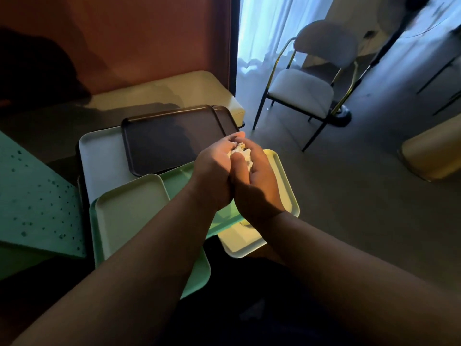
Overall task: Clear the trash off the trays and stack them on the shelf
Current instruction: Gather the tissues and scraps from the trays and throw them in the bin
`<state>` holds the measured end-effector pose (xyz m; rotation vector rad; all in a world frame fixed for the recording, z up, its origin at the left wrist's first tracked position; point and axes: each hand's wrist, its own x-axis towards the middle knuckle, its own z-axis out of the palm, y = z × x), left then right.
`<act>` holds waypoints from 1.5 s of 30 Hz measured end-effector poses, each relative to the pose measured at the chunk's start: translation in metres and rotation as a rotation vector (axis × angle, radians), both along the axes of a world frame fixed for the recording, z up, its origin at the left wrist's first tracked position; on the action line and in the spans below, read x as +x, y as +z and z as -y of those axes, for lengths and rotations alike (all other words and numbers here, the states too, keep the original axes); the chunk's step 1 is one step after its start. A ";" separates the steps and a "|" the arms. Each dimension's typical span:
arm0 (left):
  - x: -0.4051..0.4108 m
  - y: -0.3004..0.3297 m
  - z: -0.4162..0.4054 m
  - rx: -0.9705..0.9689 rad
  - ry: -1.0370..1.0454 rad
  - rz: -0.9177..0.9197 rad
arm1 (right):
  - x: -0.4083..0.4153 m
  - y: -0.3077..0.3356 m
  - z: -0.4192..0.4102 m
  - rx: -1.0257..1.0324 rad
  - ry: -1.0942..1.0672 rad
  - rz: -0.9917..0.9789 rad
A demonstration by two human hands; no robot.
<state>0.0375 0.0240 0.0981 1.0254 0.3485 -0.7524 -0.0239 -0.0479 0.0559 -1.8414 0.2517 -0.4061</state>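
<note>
While both hands [234,176] clench crumpled white paper [240,154] above the black tray [159,143], every tray looks cleared but unstacked.

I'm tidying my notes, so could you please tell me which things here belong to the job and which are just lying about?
Job: crumpled paper in both hands; dark tray; pale trays; green tray.
Lying about: chair; curtain.

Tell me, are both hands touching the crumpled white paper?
Touching. The head view shows the left hand and right hand pressed together around the crumpled white paper, with fingers closed on it from both sides.
</note>
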 end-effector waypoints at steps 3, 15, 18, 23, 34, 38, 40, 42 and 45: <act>-0.009 -0.005 0.025 -0.004 -0.016 -0.020 | -0.014 0.002 0.024 -0.132 -0.039 0.028; -0.048 -0.015 0.126 0.100 -0.147 0.011 | -0.056 -0.002 0.112 -0.048 -0.185 0.025; -0.057 -0.012 0.164 0.162 -0.176 -0.002 | -0.065 -0.003 0.142 0.019 -0.229 0.038; -0.089 -0.028 0.262 0.123 -0.216 -0.020 | -0.088 -0.021 0.240 0.001 -0.365 -0.033; -0.233 -0.215 0.504 0.348 -0.771 -0.112 | -0.269 -0.201 0.500 0.353 -0.987 -0.510; -0.268 -0.272 0.525 0.351 -0.908 -0.156 | -0.322 -0.247 0.525 0.414 -1.153 -0.601; -0.298 -0.315 0.536 0.427 -0.994 -0.197 | -0.355 -0.293 0.532 0.442 -1.190 -0.679; -0.325 -0.356 0.537 0.481 -1.040 -0.237 | -0.379 -0.333 0.528 0.482 -1.213 -0.740; -0.356 -0.413 0.529 0.501 -1.075 -0.303 | -0.397 -0.390 0.517 0.614 -1.178 -0.817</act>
